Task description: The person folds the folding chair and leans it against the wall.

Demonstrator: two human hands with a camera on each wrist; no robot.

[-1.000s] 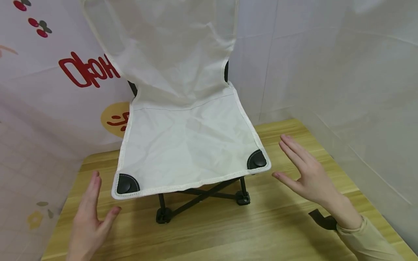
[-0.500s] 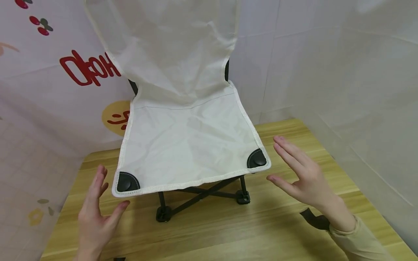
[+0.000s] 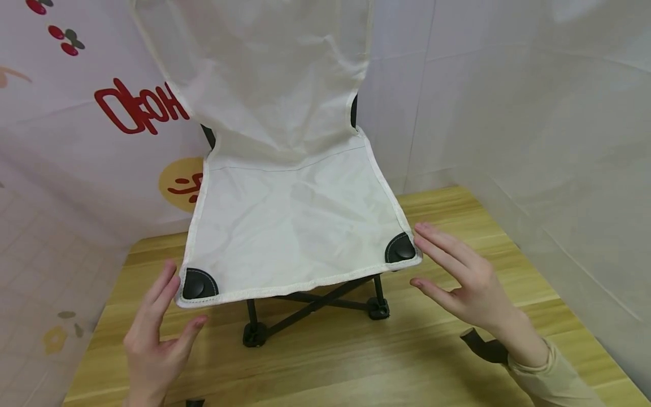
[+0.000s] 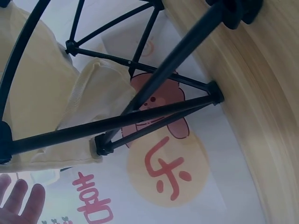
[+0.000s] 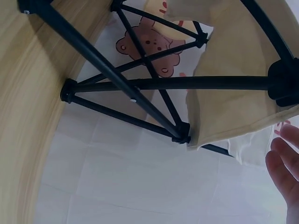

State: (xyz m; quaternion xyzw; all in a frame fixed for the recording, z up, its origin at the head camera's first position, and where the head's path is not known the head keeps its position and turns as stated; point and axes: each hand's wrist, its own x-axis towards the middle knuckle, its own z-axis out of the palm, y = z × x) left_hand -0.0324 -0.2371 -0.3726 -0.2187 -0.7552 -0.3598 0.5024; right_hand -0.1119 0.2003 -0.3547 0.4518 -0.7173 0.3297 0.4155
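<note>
A pale fabric chair (image 3: pixel 292 226) stands upright near the middle of the wood-grained table (image 3: pixel 315 376), its seat facing the person and its backrest running out of the top of the head view. Both hands are held wide, fingers extended and thumbs apart, gripping nothing. The left hand (image 3: pixel 157 336) is at the seat's front left corner, beside a black corner patch (image 3: pixel 200 284); the right hand (image 3: pixel 468 277) is at the front right corner, next to the matching black patch (image 3: pixel 400 249). Whether the fingertips actually touch the seat edge is hard to tell from above. Under the seat, dark crossed rods (image 3: pixel 315 305) run down to black feet (image 3: pixel 254 334) on the table. A black strap (image 3: pixel 485 347) shows at the right wrist, above a beige sleeve (image 3: pixel 554 379). Behind the chair hangs a pale cloth (image 3: pixel 488 113), printed with red lettering (image 3: pixel 134 110) and a yellow disc (image 3: pixel 170 180).
</note>
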